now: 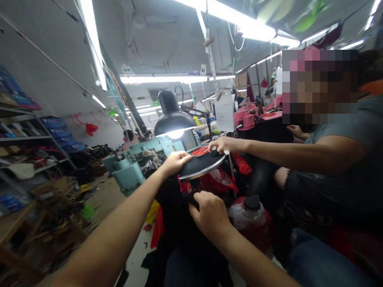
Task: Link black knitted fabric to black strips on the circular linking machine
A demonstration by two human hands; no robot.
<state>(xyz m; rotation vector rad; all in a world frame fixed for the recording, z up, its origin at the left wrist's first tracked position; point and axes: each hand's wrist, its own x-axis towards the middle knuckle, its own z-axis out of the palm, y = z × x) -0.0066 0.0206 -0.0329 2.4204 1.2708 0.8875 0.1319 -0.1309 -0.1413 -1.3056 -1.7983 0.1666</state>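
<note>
My left hand (pixel 176 161) lies with its fingers closed over the near end of a dark curved piece with a pale edge (pixel 203 165), which looks like a shoe upper. My right hand (pixel 209 213) is below it, fingers pinched on black fabric (pixel 191 197) hanging from that piece. A co-worker in a grey shirt (pixel 353 159) sits to my right. That person's hand (pixel 223 144) grips the far end of the same curved piece.
A teal sewing machine (pixel 131 167) stands behind my left hand under a lit black desk lamp (pixel 173 117). A dark-capped container in a red bag (pixel 253 215) sits low at centre right. Shelves with boxes (pixel 26 139) and wooden clutter fill the left. Pink machines (pixel 248 117) stand further back.
</note>
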